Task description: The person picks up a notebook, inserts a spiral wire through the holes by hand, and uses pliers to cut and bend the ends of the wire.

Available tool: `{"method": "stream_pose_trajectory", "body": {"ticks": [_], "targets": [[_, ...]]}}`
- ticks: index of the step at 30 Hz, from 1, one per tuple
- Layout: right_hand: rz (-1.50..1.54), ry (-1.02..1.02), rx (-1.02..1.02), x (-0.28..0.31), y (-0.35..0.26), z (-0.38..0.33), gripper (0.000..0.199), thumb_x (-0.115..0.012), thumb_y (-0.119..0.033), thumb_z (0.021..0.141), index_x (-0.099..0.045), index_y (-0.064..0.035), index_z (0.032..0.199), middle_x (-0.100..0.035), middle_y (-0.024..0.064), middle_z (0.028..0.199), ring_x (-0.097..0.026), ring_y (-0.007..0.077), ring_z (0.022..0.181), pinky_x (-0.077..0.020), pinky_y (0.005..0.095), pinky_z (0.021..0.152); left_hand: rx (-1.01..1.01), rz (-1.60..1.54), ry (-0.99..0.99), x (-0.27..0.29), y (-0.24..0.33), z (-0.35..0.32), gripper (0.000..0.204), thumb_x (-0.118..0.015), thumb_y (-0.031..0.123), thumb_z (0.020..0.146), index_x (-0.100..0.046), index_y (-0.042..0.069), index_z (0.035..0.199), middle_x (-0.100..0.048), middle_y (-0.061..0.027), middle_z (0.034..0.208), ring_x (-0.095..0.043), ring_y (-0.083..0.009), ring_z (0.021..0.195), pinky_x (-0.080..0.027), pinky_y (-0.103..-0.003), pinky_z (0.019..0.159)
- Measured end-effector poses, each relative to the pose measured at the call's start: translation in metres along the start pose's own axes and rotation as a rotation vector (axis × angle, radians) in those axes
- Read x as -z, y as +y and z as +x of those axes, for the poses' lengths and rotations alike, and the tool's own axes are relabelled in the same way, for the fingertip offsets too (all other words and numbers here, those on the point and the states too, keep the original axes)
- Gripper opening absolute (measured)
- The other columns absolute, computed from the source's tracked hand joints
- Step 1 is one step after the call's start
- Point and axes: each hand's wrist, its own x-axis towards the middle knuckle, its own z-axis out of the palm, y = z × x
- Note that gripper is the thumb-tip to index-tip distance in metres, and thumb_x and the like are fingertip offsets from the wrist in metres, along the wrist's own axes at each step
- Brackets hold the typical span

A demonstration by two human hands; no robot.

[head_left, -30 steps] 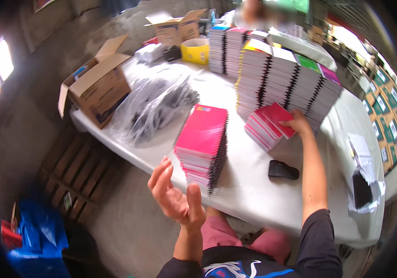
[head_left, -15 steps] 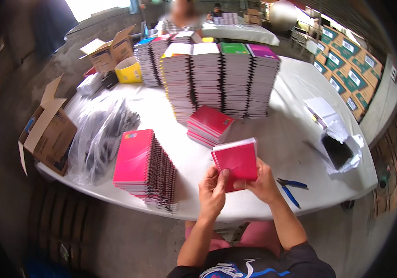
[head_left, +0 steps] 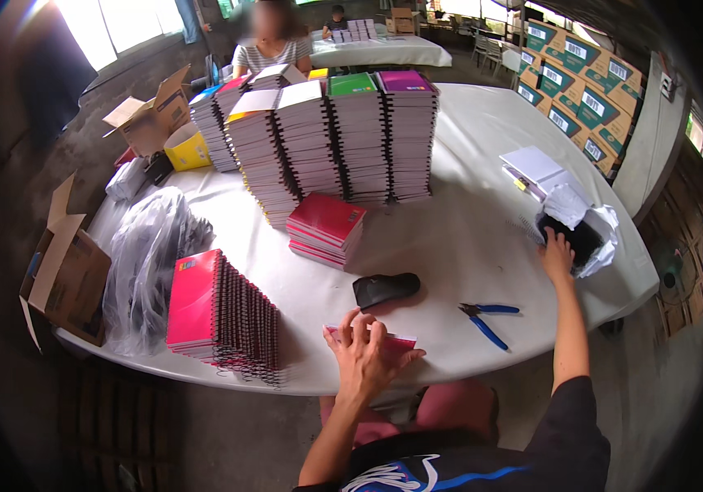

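My left hand grips a red-covered notebook from above near the table's front edge; the fingers and palm hide most of it. At the right, my right hand reaches with fingers apart onto a dark bundle, which looks like black binding coils, in crumpled white wrapping. A black wedge-shaped object lies just beyond my left hand. Blue-handled pliers rest between my two hands. Further off sits a short pile of red notebooks. To the left stands a taller stack of coil-bound red notebooks.
Tall stacks of spiral notebooks rise at the table's far side, with a person behind them. Clear plastic bags and an open carton are at the left. A white pad lies right; printed cartons are stacked beyond.
My right hand has let go of the red notebook and moved right to the dark bundle. My left hand has lowered the notebook to the table edge. The black wedge-shaped object now shows.
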Motion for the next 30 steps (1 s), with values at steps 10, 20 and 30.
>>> {"method": "stream_pose_trajectory", "body": {"ticks": [10, 20, 30], "targets": [[0.243, 0.129, 0.099, 0.059, 0.010, 0.025, 0.031, -0.060, -0.020, 0.084, -0.061, -0.0103, 0.113, -0.062, 0.0180, 0.108, -0.057, 0.0361, 0.103, -0.0455, 0.0442, 0.088, 0.036, 0.072, 0.247, -0.027, 0.003, 0.001, 0.045, -0.078, 0.049, 0.056, -0.056, 0.016, 0.079, -0.050, -0.0035, 0.106, -0.044, -0.0275, 0.107, -0.027, -0.055, 0.088], [0.577, -0.099, 0.203, 0.054, -0.040, -0.029, 0.032, -0.048, -0.028, 0.089, -0.060, -0.0103, 0.113, -0.067, 0.0140, 0.099, -0.060, 0.0350, 0.100, -0.0431, 0.0480, 0.085, 0.023, 0.068, 0.215, -0.024, 0.003, 0.000, 0.046, -0.079, 0.047, 0.056, -0.057, 0.016, 0.081, -0.051, -0.0049, 0.111, -0.041, -0.0300, 0.113, -0.025, -0.057, 0.092], [0.360, -0.118, 0.359, 0.045, -0.129, -0.060, 0.042, -0.061, -0.016, 0.079, -0.056, -0.0096, 0.120, -0.057, 0.0120, 0.119, -0.051, 0.0303, 0.114, -0.0389, 0.0504, 0.093, 0.055, 0.066, 0.147, -0.028, -0.004, -0.003, 0.042, -0.077, 0.050, 0.059, -0.061, 0.017, 0.079, -0.049, -0.0035, 0.114, -0.039, -0.0275, 0.116, -0.023, -0.066, 0.089]]}}
